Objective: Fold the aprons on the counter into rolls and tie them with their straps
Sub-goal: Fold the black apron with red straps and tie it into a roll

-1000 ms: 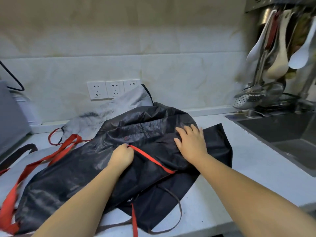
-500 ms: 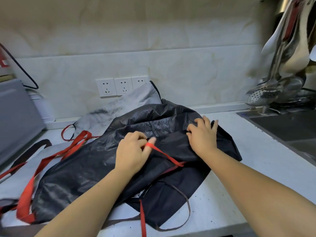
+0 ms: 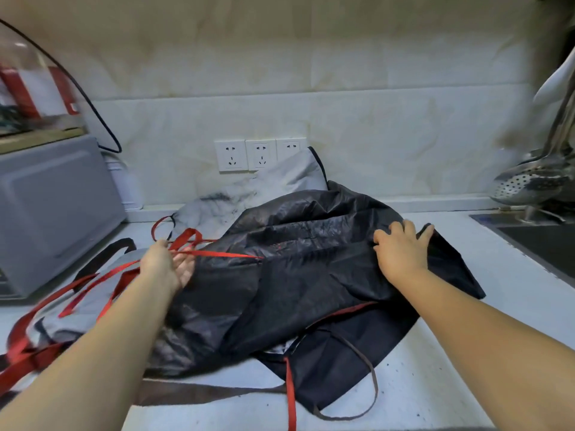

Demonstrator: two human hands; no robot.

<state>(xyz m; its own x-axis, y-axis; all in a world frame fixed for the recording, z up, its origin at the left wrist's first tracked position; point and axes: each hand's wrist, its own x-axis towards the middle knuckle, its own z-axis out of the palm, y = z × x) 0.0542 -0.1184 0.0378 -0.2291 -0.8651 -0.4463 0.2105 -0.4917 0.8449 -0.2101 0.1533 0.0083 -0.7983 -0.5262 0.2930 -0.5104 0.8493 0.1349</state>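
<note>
Our left hand (image 3: 168, 265) holds the red strap (image 3: 224, 254) across its loosely curled fingers. The strap runs tight from the hand to the right, to the middle of the black apron (image 3: 311, 281). Our right hand (image 3: 401, 250) lies flat with spread fingers on the far right part of this apron and presses it down.

The black apron is crumpled in the middle of the surface (image 3: 435, 384). A pale apron (image 3: 280, 181) lies behind it and leans on the wall under the wall sockets (image 3: 261, 154). At the left, a tangle of red straps (image 3: 31, 346) lies on grey cloth, just beside our left forearm. A brown strap (image 3: 370, 368) makes a loop at the near edge. A grey microwave (image 3: 53, 213) stands at the far left. The sink (image 3: 541, 241) is at the right, and a metal skimmer (image 3: 525, 185) hangs over it.

Half a second ago the left hand pinched the strap over the middle of the apron; now it is well to the left, and the strap is stretched out. The right hand has moved a little to the right and its fingers are more spread.
</note>
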